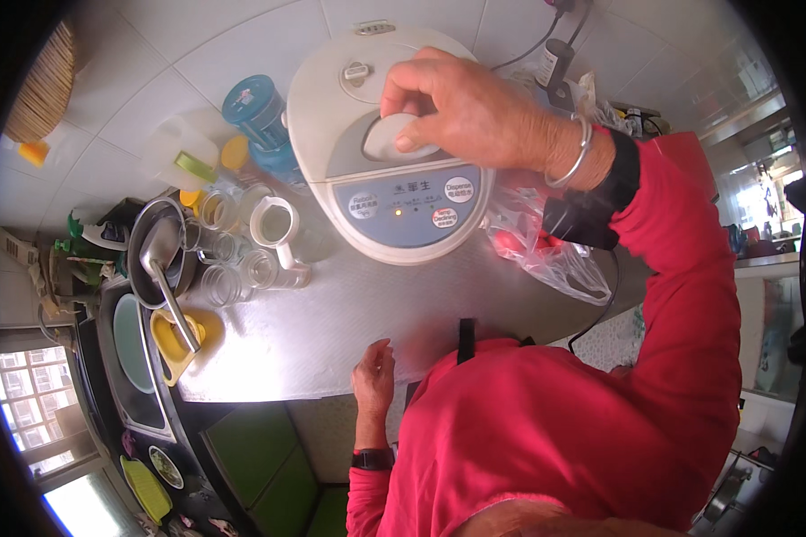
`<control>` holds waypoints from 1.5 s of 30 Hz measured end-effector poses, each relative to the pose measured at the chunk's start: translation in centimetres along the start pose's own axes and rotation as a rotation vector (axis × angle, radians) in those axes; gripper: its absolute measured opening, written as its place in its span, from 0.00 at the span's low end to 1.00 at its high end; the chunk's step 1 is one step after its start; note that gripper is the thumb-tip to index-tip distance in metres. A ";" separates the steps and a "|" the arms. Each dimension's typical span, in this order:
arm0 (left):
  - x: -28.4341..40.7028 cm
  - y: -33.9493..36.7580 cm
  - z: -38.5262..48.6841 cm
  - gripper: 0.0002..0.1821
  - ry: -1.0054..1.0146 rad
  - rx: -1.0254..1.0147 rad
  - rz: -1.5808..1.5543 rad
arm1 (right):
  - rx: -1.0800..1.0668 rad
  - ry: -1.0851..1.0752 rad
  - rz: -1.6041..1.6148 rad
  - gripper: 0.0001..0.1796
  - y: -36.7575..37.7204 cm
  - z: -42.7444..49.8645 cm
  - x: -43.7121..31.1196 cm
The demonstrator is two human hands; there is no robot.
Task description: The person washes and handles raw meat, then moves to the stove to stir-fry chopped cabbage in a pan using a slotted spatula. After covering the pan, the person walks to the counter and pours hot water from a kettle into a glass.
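An electric hot water dispenser (410, 208), cream with a blue-grey control panel and one lit light, stands at the back of the metal counter. Over its top, my right hand (443, 107) has thumb and fingers on the rounded grey-white piece (393, 137) in the lid's recess. The lid looks closed. At the front edge of the counter, my left hand (374, 376) hangs with fingers loosely curled and nothing visible in it. Left of the dispenser are a white-handled clear jug (273, 223) and several glass jars (221, 285).
A steel pan (141, 268) with a ladle (174, 305) across it and a yellow plastic holder (174, 342) lie beside the sink (164, 403). A blue plastic jug (258, 117) stands by the wall. Right of the dispenser lies a clear plastic bag (564, 268) with red items.
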State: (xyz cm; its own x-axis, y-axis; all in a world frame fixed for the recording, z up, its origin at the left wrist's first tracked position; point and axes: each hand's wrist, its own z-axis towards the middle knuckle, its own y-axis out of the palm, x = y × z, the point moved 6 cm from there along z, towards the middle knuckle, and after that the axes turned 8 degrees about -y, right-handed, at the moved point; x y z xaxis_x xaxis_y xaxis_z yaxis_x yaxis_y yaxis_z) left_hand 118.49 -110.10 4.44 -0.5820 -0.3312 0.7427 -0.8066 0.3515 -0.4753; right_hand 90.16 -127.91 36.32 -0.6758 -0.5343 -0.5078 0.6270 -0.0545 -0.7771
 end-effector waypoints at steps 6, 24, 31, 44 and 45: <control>0.2 -0.8 0.7 0.13 0.089 -0.002 -0.008 | -0.032 -0.225 -0.066 0.24 -1.0 -2.3 -0.5; 0.4 -0.1 3.6 0.13 0.249 -0.177 0.151 | -0.128 -0.091 -0.067 0.40 0.9 -4.6 0.2; 0.3 -1.2 0.5 0.13 0.302 -0.138 0.251 | 0.206 0.035 0.323 0.31 -1.6 -7.1 -0.4; 0.3 9.7 -7.4 0.15 0.429 -0.526 0.562 | 0.270 0.971 0.696 0.21 13.4 -54.4 -3.4; 0.2 11.0 -8.2 0.15 0.453 -0.583 0.577 | 0.306 1.123 0.769 0.22 16.1 -59.4 -4.5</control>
State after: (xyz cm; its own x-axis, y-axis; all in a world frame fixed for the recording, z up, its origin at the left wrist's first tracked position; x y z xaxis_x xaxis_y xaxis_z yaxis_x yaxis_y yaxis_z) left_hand 110.34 -99.14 3.24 -0.6816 0.3608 0.6366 -0.1549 0.7791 -0.6074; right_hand 80.28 -76.23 3.99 0.0182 0.4325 -0.9014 0.9389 -0.3174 -0.1333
